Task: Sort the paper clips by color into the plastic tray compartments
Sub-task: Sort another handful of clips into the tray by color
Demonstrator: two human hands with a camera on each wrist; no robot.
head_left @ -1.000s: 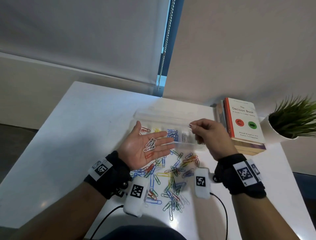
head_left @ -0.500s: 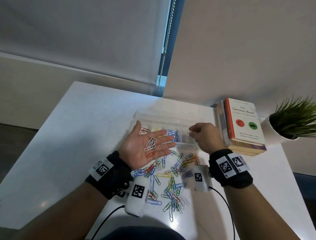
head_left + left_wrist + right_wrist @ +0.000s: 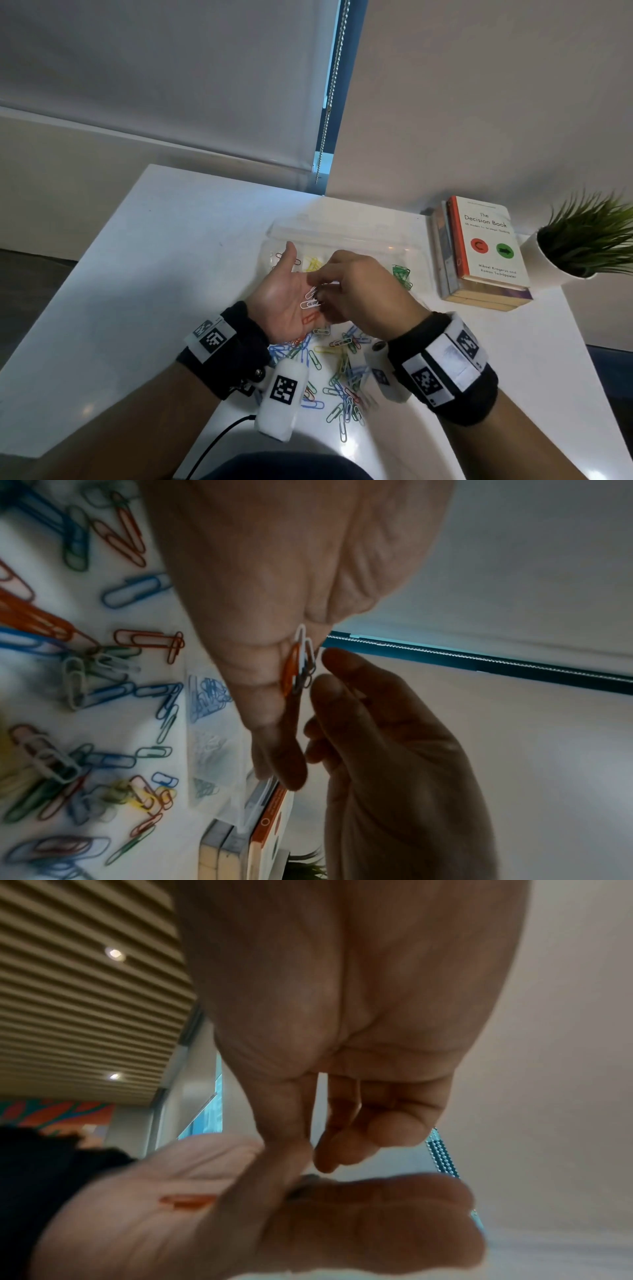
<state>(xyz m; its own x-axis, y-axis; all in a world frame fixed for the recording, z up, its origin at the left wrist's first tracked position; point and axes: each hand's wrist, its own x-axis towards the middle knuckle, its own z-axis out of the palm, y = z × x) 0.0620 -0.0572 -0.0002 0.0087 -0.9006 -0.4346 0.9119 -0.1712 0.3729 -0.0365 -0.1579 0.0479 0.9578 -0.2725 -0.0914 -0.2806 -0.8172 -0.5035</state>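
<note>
Our left hand (image 3: 287,305) lies flat, cradling white paper clips (image 3: 310,299); our right hand (image 3: 356,294) pinches among them, grip unclear. The plastic tray (image 3: 419,270) holds some sorted clips; a mixed pile (image 3: 342,380) remains on the bench (image 3: 171,274).

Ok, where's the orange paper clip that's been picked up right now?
In the head view the orange paper clip lies on the upturned palm of the left hand, just below the white paper clips that the right hand is reaching into.
</note>
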